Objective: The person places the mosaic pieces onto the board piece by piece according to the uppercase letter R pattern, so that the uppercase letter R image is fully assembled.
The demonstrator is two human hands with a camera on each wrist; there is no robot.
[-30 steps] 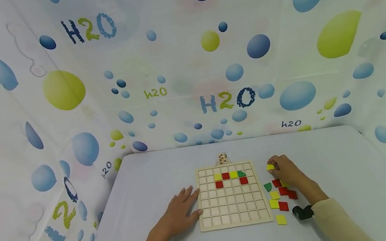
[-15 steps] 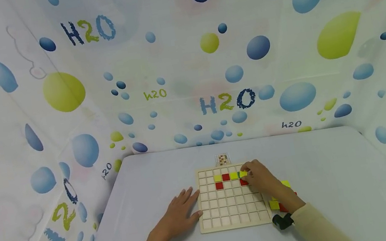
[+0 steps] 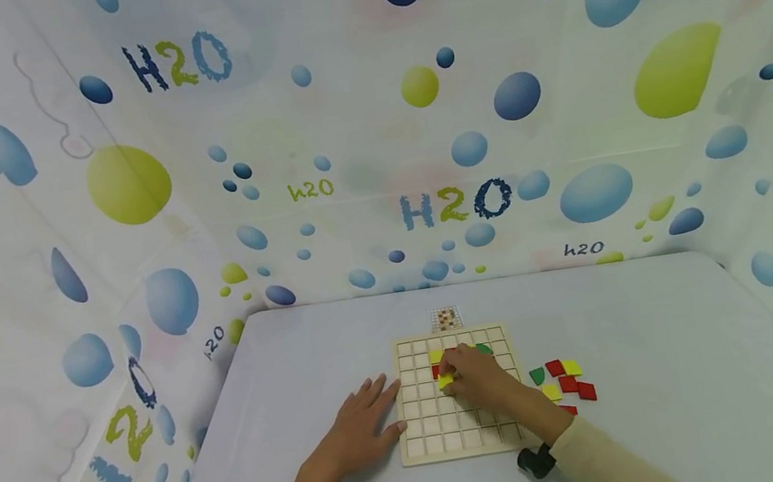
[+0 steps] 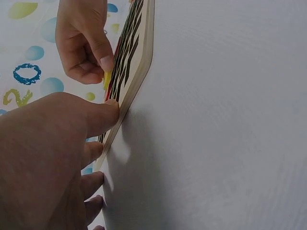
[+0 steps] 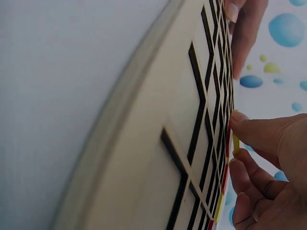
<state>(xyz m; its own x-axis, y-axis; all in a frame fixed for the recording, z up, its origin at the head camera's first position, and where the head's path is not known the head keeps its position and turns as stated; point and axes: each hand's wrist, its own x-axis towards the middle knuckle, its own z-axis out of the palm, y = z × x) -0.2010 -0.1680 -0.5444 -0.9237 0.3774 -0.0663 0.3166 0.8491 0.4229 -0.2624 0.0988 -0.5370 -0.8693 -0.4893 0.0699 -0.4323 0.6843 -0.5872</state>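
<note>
A yellow square tile (image 3: 446, 381) is pinched between the thumb and fingers of my right hand (image 3: 480, 378), over the upper left part of the wooden grid board (image 3: 465, 448). In the right wrist view the same tile (image 5: 236, 139) stands edge-on close to the board's face. Straight-fingered, my left hand (image 3: 361, 424) lies on the table, its thumb and fingertips touching the board's left edge. Set in the board are a yellow tile (image 3: 436, 356), a red tile (image 3: 436, 371) and a green rounded piece (image 3: 483, 349); my right hand hides others.
Right of the board lie several loose pieces, among them a green piece (image 3: 537, 375), a red tile (image 3: 587, 391) and a yellow tile (image 3: 571, 368). A small printed pattern card (image 3: 446, 318) lies behind the board on the white table (image 3: 642, 318).
With a yellow tile in its fingers, my right hand has come left from beside the loose pieces, passing the board's upper right, to its upper left part. My left hand has stayed put.
</note>
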